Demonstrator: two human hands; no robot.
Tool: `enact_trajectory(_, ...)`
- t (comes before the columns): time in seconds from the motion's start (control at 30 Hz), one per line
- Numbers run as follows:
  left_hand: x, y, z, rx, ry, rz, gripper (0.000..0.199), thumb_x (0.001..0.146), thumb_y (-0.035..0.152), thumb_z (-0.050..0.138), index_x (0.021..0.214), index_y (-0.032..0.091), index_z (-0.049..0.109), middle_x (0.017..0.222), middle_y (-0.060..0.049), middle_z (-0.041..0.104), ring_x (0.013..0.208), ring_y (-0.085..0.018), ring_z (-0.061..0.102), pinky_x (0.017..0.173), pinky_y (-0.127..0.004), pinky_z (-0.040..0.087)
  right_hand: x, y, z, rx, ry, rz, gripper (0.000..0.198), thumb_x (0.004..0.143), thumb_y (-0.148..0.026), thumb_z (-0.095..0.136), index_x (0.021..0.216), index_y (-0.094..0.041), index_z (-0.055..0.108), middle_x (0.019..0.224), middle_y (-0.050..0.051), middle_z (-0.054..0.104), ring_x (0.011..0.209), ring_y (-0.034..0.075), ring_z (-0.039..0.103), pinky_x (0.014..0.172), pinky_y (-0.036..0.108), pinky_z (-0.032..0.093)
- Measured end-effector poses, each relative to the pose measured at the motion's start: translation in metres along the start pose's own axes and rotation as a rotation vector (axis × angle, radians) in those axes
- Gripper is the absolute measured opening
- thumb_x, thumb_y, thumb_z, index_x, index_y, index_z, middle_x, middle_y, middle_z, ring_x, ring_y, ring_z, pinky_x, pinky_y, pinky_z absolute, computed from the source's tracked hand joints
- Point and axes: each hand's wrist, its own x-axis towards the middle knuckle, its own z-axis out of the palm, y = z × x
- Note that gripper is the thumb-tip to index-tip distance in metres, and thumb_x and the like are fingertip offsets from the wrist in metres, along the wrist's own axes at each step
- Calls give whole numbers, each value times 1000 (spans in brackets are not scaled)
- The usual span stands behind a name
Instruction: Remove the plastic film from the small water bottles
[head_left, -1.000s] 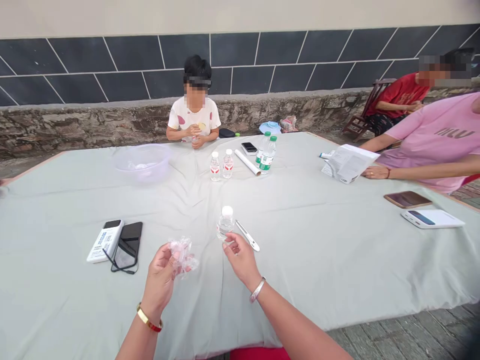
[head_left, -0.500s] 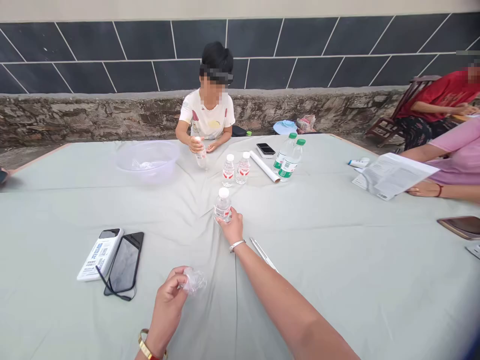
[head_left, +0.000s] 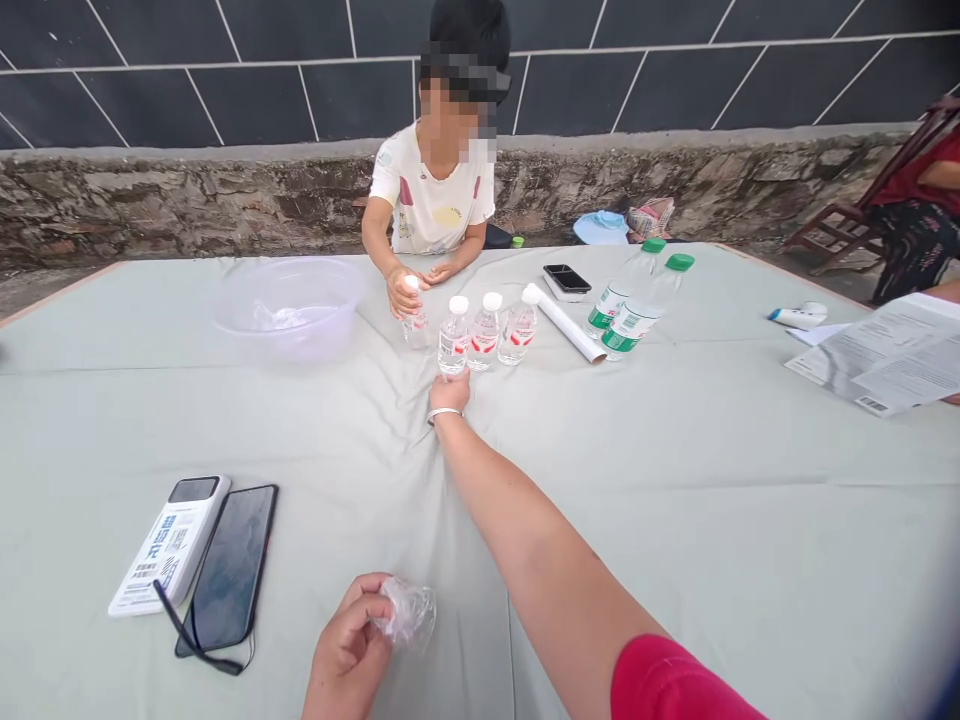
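My right hand (head_left: pixel 451 390) is stretched far across the table, its fingers closed around the lower part of a small water bottle (head_left: pixel 454 338) with a white cap. This bottle stands upright beside two similar bottles, a middle bottle (head_left: pixel 484 335) and a right-hand bottle (head_left: pixel 518 328). Near the table's front, my left hand (head_left: pixel 352 640) pinches a crumpled piece of clear plastic wrap (head_left: pixel 409 612) between thumb and fingers. Across from me, a person (head_left: pixel 439 200) in a white patterned shirt has one hand on another small bottle (head_left: pixel 415 322).
A clear purplish basin (head_left: pixel 300 335) stands at the back left. Two green-capped bottles (head_left: pixel 630 325), a white paper roll (head_left: pixel 570 325) and a phone (head_left: pixel 566 279) lie right of centre. At the left are a black phone (head_left: pixel 231 565) and a white power bank (head_left: pixel 169 550). Papers (head_left: pixel 885 360) lie at the right.
My right hand has carried its bottle forward, up to the two standing bottles. The left hand still holds the plastic wrap. My view has moved closer and tilted down.
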Motion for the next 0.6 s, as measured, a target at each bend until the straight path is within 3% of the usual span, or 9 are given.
enact_trajectory(0.13,4,3,4,-16,-19,-19,25,70,46,61,68,22,63,96,-10,58,88,-23,56,70,-28,47,-8,-5,0,94,67,171,62,74,-12,42,135,-10,34,117,14,57,104,23,57,90,36,43)
enact_trajectory(0.27,4,5,12,-46,-52,-36,24,71,45,62,69,22,64,95,-9,57,86,-21,56,70,-28,47,-33,-13,-12,35,-95,-6,45,71,-8,44,115,-13,56,124,12,50,107,19,54,94,31,41)
enact_trajectory(0.4,9,6,7,-14,-93,-62,28,68,49,63,70,21,64,101,-10,57,92,-23,57,75,-29,49,-56,-17,-22,-74,-259,-170,34,71,-8,49,101,-18,63,123,9,48,113,19,49,97,31,39)
enact_trajectory(0.5,21,10,-5,59,1,-62,30,65,49,66,69,19,62,106,-11,56,92,-22,57,73,-29,49,-63,-18,-26,-140,-335,-251,30,72,-8,51,97,-18,65,121,10,48,113,20,47,97,33,38)
enact_trajectory(0.6,45,19,-23,61,117,-75,31,62,43,69,79,20,57,93,-7,62,77,-17,60,66,-27,48,-63,-18,-27,-177,-355,-284,29,72,-9,52,95,-18,65,122,10,48,112,22,48,97,35,38)
